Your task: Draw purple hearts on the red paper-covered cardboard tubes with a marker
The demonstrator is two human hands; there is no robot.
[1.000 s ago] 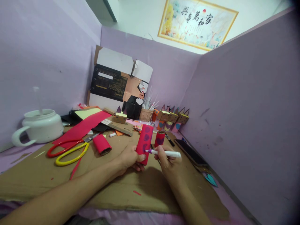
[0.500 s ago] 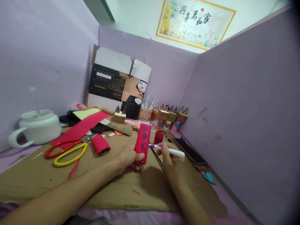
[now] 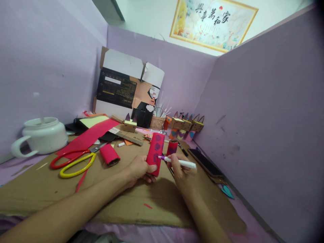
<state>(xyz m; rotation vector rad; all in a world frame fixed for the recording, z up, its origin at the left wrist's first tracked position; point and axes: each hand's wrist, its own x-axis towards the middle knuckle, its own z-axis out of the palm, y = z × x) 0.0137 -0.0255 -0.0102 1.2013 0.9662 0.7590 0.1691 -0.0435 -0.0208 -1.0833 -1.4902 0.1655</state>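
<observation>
My left hand (image 3: 139,169) grips a red paper-covered roll (image 3: 155,153) near its lower end and holds it upright, tilted slightly right, above the cardboard sheet (image 3: 121,202). The roll bears purple heart shapes down its front. My right hand (image 3: 181,172) holds a white marker (image 3: 179,163) with a purple tip, and the tip touches the roll's lower heart. Just behind stands a shorter red roll (image 3: 172,147). Another red roll (image 3: 109,155) lies on its side to the left.
Red and yellow scissors (image 3: 72,162) lie at left beside a red paper sheet (image 3: 87,137) and a white pot (image 3: 42,135). A phone (image 3: 205,163) lies at right. Cardboard cat figures (image 3: 187,125) line the back by a basket (image 3: 157,122). Purple partition walls enclose the desk.
The marker tip left the roll and moved right half a second ago, then came back onto the lower heart. The roll stayed in my left hand.
</observation>
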